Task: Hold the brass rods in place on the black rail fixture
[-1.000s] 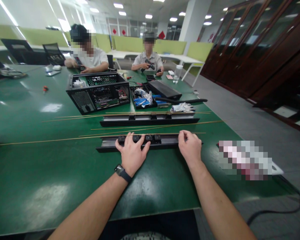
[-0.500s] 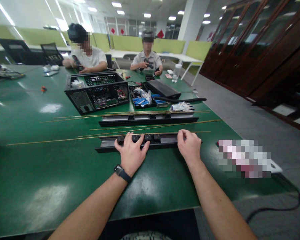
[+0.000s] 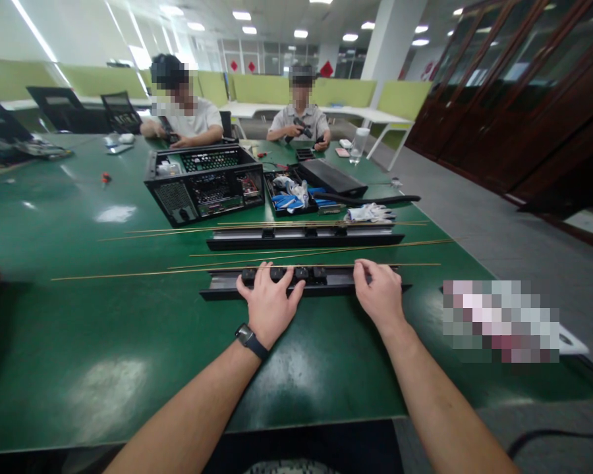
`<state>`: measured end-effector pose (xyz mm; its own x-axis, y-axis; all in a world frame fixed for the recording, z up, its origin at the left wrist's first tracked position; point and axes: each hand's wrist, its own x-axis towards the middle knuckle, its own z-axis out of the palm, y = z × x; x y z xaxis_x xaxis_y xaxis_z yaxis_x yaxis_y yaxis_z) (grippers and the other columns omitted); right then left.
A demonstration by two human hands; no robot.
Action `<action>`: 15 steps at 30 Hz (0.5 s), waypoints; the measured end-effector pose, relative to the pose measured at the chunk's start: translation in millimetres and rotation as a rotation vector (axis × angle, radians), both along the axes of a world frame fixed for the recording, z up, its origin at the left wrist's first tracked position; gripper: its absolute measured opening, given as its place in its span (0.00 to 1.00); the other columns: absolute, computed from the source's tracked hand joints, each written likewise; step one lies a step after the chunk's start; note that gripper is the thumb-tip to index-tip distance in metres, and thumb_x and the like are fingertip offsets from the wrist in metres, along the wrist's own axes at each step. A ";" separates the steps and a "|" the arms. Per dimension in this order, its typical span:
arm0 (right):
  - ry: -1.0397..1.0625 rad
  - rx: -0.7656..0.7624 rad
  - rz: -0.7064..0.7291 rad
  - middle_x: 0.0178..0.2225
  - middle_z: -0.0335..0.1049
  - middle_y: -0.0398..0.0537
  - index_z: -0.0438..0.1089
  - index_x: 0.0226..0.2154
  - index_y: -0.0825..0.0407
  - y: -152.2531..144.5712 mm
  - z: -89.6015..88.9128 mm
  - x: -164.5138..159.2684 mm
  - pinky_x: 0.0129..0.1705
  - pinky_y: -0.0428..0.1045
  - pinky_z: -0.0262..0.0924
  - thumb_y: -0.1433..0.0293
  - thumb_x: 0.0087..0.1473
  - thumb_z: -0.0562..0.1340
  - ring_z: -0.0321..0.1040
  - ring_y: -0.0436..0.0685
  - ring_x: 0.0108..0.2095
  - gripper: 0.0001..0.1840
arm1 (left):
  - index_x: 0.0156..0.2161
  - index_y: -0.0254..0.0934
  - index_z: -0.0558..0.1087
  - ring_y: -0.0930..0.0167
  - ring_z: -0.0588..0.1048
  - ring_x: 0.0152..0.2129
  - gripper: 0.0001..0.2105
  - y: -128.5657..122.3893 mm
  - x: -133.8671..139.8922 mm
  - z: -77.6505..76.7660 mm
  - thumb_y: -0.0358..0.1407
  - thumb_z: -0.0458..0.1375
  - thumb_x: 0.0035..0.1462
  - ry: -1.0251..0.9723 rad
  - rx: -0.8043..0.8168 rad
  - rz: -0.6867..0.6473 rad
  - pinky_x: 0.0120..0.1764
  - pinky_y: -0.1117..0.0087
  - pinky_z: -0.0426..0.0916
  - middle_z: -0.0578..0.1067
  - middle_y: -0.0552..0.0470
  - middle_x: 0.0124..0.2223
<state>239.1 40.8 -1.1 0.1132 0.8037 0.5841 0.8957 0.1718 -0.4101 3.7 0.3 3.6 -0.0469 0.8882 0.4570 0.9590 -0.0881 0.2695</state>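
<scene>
A black rail (image 3: 227,289) lies across the green table in front of me, with several black blocks (image 3: 319,274) seated along its channel. My left hand (image 3: 271,299) rests over the rail and blocks with its fingers spread. A long thin brass-coloured rod (image 3: 118,275) runs above this rail, passing by the left fingertips. At the rail's right part, my right hand (image 3: 381,289) pinches the rod between thumb and fingers. Farther back lies a second black rail (image 3: 286,241), also holding black blocks, with other thin rods (image 3: 217,255) between the two.
Behind the rails stand an open computer case (image 3: 207,191), a black tray (image 3: 281,204) of blue-and-white gloves, and a flat black box (image 3: 331,176). A white glove (image 3: 370,212) and a blurred-out object (image 3: 499,321) lie right. Two people sit opposite; part of another person shows at far left.
The rod has slid to the right over the rail. My right hand has shifted slightly left along the rail; the left hand stays on the blocks. The view has turned a little left.
</scene>
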 end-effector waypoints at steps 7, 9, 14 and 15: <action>0.011 -0.014 -0.260 0.32 0.77 0.54 0.79 0.38 0.52 2.4 4.4 13.0 0.45 0.56 0.53 0.63 0.64 0.57 0.69 0.63 0.37 0.16 | 0.56 0.50 0.77 0.53 0.64 0.64 0.17 -0.4 0.2 -0.4 0.49 0.57 0.66 -0.006 0.002 0.001 0.62 0.33 0.44 0.71 0.36 0.62; 0.025 -0.005 -0.176 0.33 0.78 0.52 0.79 0.40 0.51 1.5 3.4 9.7 0.46 0.55 0.54 0.62 0.64 0.57 0.69 0.62 0.38 0.16 | 0.56 0.50 0.77 0.53 0.64 0.64 0.17 -0.6 -0.2 -0.4 0.49 0.57 0.66 -0.004 0.004 -0.001 0.62 0.33 0.44 0.71 0.36 0.62; 0.016 0.008 0.062 0.36 0.80 0.50 0.79 0.44 0.50 -0.1 -0.4 -1.0 0.48 0.54 0.55 0.61 0.64 0.59 0.72 0.60 0.40 0.16 | 0.56 0.50 0.77 0.53 0.64 0.64 0.18 -0.5 -0.5 -0.9 0.49 0.56 0.67 0.000 0.010 0.000 0.62 0.33 0.44 0.70 0.36 0.63; 0.011 0.011 0.056 0.36 0.80 0.50 0.79 0.43 0.50 0.0 -0.4 -1.4 0.48 0.54 0.55 0.61 0.64 0.58 0.72 0.61 0.40 0.16 | 0.56 0.50 0.77 0.53 0.64 0.64 0.18 -0.5 -0.5 -1.0 0.49 0.56 0.67 0.000 0.011 0.001 0.62 0.33 0.44 0.70 0.36 0.63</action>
